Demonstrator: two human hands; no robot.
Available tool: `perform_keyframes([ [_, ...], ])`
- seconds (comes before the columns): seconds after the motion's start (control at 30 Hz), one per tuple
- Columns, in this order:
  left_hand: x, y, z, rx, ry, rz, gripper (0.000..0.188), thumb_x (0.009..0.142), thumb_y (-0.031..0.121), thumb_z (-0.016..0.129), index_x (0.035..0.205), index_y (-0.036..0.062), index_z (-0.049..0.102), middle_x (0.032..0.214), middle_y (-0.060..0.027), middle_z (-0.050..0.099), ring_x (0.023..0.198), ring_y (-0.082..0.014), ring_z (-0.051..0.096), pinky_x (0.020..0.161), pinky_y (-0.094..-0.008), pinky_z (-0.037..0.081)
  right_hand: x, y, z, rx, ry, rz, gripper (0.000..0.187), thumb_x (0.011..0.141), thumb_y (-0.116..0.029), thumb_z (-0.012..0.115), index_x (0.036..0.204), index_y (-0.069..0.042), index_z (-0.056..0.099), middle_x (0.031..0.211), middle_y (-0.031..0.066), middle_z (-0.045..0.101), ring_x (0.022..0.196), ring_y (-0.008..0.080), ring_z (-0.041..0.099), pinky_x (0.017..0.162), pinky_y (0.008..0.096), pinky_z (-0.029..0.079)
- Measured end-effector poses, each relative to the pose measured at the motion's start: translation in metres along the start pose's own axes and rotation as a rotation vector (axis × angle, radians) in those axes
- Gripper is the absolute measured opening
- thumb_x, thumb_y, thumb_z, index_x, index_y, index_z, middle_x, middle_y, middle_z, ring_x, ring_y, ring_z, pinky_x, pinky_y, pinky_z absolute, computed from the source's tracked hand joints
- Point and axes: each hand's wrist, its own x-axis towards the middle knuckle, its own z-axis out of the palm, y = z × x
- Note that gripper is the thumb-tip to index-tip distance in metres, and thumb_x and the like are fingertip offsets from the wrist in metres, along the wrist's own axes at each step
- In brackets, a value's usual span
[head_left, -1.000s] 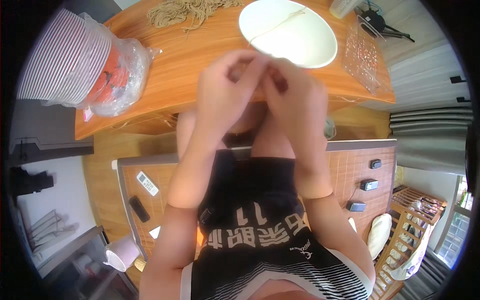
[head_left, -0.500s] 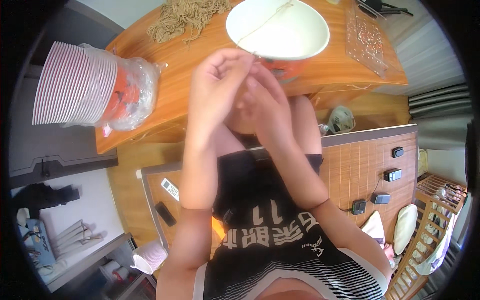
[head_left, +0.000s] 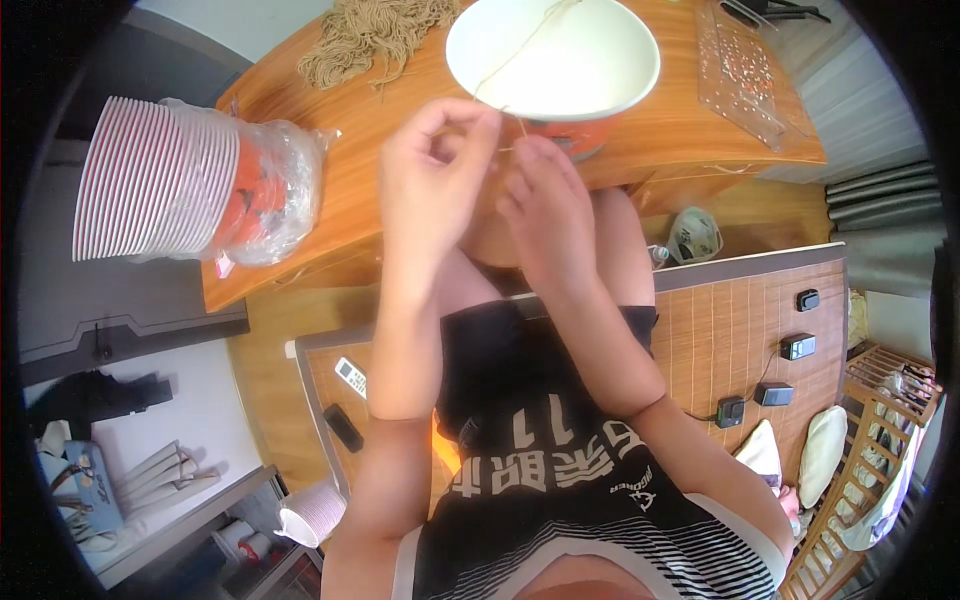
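Observation:
A paper bucket (head_left: 600, 75), white inside and reddish outside, stands at the desk's near edge. A thin beige string (head_left: 518, 47) runs across its mouth from the far rim to the near rim, where my hands are. My left hand (head_left: 430, 185) pinches the string just left of the near rim, thumb and forefinger together. Slightly lower and to the right, my right hand (head_left: 550, 205) has its thumb and forefinger closed on the string too. A short piece of it spans the gap between both hands. Whether it is knotted there is too small to tell.
On the wooden desk (head_left: 365, 150), a tangle of beige strings (head_left: 375, 40) lies at the back left. Nested buckets (head_left: 160, 185) in clear plastic lie on their side at the left. A clear bag of small beads (head_left: 740, 80) is at the right. A wastebasket (head_left: 693, 237) stands below.
My right hand has drawn away from my left, down and to the right, so the string between them now shows. My left hand has hardly moved.

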Motion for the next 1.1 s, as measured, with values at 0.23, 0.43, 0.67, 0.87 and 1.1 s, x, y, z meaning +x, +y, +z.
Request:
perform_keyframes([
  [0.23, 0.003, -0.002, -0.001, -0.119, -0.094, -0.067, 0.012, 0.094, 0.010, 0.068, 0.099, 0.0000, 0.071, 0.093, -0.0048, 0.071, 0.083, -0.0098, 0.065, 0.076, -0.0239, 0.051, -0.005, 0.004, 0.009, -0.234, 0.049, -0.220, 0.013, 0.096, -0.010, 0.067, 0.108, -0.005, 0.066, 0.096, -0.0010, 0.067, 0.072, 0.0010, 0.050, 0.057, 0.0185, 0.038],
  [0.43, 0.004, -0.004, 0.001, -0.337, -0.185, -0.128, 0.014, 0.095, 0.011, 0.066, 0.100, -0.0001, 0.072, 0.098, -0.0067, 0.072, 0.088, -0.0107, 0.064, 0.083, -0.0269, 0.050, 0.000, 0.010, 0.009, -0.415, 0.069, -0.460, 0.015, 0.095, -0.006, 0.068, 0.108, 0.001, 0.066, 0.100, 0.0034, 0.070, 0.077, 0.0034, 0.058, 0.064, 0.0181, 0.046],
  [0.67, 0.003, -0.002, 0.005, -0.313, -0.173, -0.128, 0.016, 0.095, 0.012, 0.066, 0.102, -0.0009, 0.072, 0.096, -0.0054, 0.072, 0.087, -0.0096, 0.063, 0.083, -0.0257, 0.049, 0.003, 0.002, 0.000, -0.585, 0.072, -0.567, 0.013, 0.091, -0.002, 0.072, 0.102, 0.002, 0.068, 0.092, 0.0023, 0.070, 0.072, 0.0044, 0.057, 0.063, 0.0183, 0.045],
  [0.87, 0.002, -0.009, 0.015, -0.102, -0.027, 0.009, 0.015, 0.089, 0.011, 0.075, 0.099, 0.0007, 0.073, 0.070, 0.0071, 0.061, 0.062, 0.0013, 0.047, 0.055, -0.0153, 0.035, 0.009, -0.007, -0.011, -0.880, 0.078, -0.778, 0.015, 0.085, -0.003, 0.077, 0.099, -0.003, 0.071, 0.085, 0.0000, 0.068, 0.062, 0.0040, 0.052, 0.054, 0.0199, 0.042],
  [1.1, -0.001, -0.016, 0.020, -0.150, 0.004, 0.073, 0.010, 0.089, 0.006, 0.074, 0.098, 0.0014, 0.074, 0.070, 0.0056, 0.061, 0.062, 0.0010, 0.049, 0.056, -0.0150, 0.036, -0.004, -0.044, -0.005, -1.374, 0.121, -0.871, 0.019, 0.080, -0.002, 0.078, 0.097, -0.009, 0.073, 0.083, 0.0020, 0.070, 0.063, 0.0109, 0.056, 0.052, 0.0231, 0.044],
])
